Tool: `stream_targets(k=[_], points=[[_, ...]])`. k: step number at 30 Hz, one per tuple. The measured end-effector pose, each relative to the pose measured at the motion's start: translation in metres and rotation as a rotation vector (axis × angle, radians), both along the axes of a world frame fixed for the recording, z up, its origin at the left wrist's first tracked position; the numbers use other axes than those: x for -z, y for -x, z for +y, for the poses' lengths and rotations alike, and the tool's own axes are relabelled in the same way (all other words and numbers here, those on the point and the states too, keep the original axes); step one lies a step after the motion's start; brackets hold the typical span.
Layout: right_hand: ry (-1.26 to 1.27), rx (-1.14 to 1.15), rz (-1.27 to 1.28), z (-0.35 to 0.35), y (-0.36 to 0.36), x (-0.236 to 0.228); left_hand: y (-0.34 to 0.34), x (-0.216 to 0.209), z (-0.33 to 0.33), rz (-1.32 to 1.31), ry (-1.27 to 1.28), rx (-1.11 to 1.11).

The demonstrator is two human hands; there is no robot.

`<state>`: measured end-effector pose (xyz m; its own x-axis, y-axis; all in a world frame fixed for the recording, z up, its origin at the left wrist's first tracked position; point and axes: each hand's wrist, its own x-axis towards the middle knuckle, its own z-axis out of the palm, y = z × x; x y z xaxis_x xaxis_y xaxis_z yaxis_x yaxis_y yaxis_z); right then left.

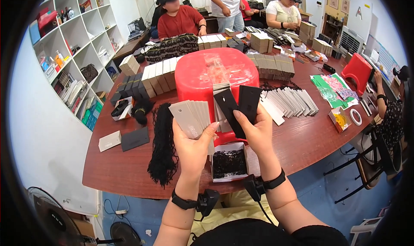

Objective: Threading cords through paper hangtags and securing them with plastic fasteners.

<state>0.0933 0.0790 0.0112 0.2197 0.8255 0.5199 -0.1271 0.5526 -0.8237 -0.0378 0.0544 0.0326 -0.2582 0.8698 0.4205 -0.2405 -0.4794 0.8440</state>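
My left hand [192, 153] is closed around a fanned stack of beige hang tags [189, 116], each with a small hole near one end. My right hand [262, 131] grips several black hang tags [230, 110], spread in a V, the thumb pressed on the front one. Both hands are raised before an upturned red plastic stool [194, 73] on the table. More pale tags show partly behind the black ones; what bears them is hidden. Below, between my wrists, a white box [230, 178] holds tangled black strings [230, 162]. A long bundle of black cords [163, 149] lies left of my left hand.
Rows of stacked tags [161, 75] line the brown table [116, 170]. Fanned pale tags [293, 102] lie right of the stool. A small box of yellow bits [340, 120] and a tape roll [356, 116] sit farther right. Several people work around the table.
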Motion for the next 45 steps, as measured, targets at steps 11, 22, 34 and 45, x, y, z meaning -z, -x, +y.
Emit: stream_targets(k=[11, 22, 34, 45], points=[[0.044, -0.018, 0.038, 0.002, 0.002, -0.004, -0.007, -0.005, 0.001, 0.087, -0.023, 0.15], [0.072, -0.085, 0.03, 0.001, -0.001, -0.003, -0.013, -0.007, 0.0, -0.014, 0.014, 0.13], [0.016, -0.064, 0.084, 0.0, 0.002, -0.003, -0.017, -0.002, 0.016, 0.085, 0.0, 0.026], [-0.267, 0.165, -0.468, -0.031, -0.015, -0.021, -0.015, 0.004, 0.023, -0.07, 0.029, 0.025]])
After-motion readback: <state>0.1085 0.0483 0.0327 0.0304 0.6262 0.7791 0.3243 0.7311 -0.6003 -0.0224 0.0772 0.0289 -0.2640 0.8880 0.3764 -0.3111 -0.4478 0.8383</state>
